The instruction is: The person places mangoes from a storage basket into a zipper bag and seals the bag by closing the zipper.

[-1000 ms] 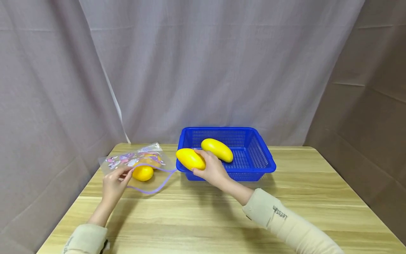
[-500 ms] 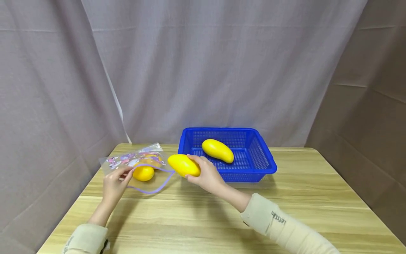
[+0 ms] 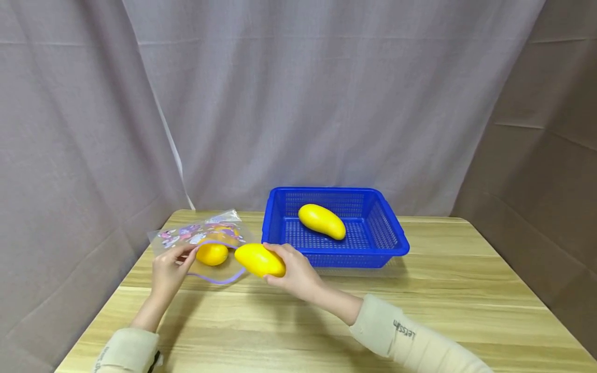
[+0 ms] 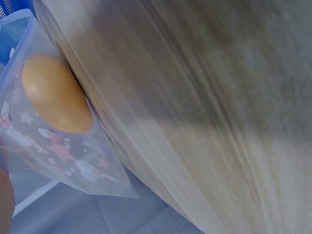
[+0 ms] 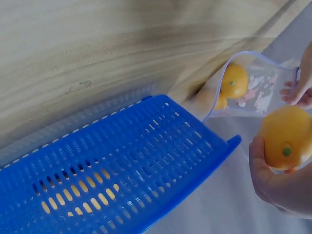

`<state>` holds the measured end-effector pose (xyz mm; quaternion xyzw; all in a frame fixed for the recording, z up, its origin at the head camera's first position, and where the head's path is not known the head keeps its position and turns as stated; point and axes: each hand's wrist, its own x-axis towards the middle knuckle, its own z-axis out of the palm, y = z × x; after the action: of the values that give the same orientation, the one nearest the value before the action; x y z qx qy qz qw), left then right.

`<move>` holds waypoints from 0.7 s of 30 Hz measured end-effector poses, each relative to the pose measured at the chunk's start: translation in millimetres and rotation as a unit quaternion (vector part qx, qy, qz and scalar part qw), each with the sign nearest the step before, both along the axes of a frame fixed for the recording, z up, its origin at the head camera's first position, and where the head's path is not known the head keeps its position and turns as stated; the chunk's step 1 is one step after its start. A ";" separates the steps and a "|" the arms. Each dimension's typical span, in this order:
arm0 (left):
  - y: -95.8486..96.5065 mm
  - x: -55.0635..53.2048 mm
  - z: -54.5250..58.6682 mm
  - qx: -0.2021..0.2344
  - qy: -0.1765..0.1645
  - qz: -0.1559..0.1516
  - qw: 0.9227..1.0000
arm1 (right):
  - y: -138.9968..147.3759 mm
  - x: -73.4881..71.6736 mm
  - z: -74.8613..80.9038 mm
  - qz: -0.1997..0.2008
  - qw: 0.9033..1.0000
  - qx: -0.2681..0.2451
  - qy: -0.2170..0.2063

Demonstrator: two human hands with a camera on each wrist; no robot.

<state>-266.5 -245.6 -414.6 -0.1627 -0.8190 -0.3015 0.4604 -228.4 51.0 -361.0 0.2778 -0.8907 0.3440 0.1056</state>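
Observation:
My left hand point(image 3: 169, 272) pinches the purple-edged rim of a clear printed zip bag point(image 3: 186, 234), holding its mouth apart on the left of the table. Inside the bag lie yellow mangoes; one mango point(image 3: 212, 254) sits close to the mouth, and the right wrist view shows a second mango point(image 5: 218, 102) behind it. My right hand point(image 3: 298, 272) grips another mango point(image 3: 259, 260) between thumb and fingers, its far tip right at the bag's mouth. In the left wrist view a mango point(image 4: 56, 93) shows through the printed plastic.
A blue perforated basket point(image 3: 396, 233) stands right of the bag at the back of the wooden table point(image 3: 443, 295). One more mango point(image 3: 322, 221) lies in it. Grey curtains point(image 3: 326, 93) hang behind and at both sides.
My right hand has carried its mango left and toward me, from over the basket's left edge to the bag's mouth. My left hand keeps its place on the bag rim.

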 end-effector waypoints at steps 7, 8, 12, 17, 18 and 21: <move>-0.5 1.0 -1.5 0.008 0.000 0.001 1.000 | -9.7 -2.2 -8.3 0.015 0.999 0.030 0.011; -0.2 1.1 -1.7 0.008 0.000 0.001 1.000 | -10.9 -2.2 -10.1 0.018 0.999 0.036 0.011; 1.1 0.5 -1.9 0.003 0.004 -0.001 1.000 | -15.2 -1.1 -18.1 0.027 0.998 0.063 0.003; 2.7 -0.1 -2.0 0.003 0.002 -0.006 1.000 | -21.1 -2.5 -28.1 0.033 0.994 0.106 0.001; 3.1 -0.1 -1.9 0.004 0.002 -0.005 1.000 | -22.6 -3.0 -29.1 0.034 0.993 0.116 0.003; 4.3 -0.1 -1.7 0.004 0.002 -0.004 1.000 | -27.0 -5.2 -31.6 0.034 0.989 0.142 0.011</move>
<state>-266.5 -241.3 -416.3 -0.1645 -0.8165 -0.3057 0.4613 -233.6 24.0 -392.6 0.3239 -0.9192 0.2149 0.0628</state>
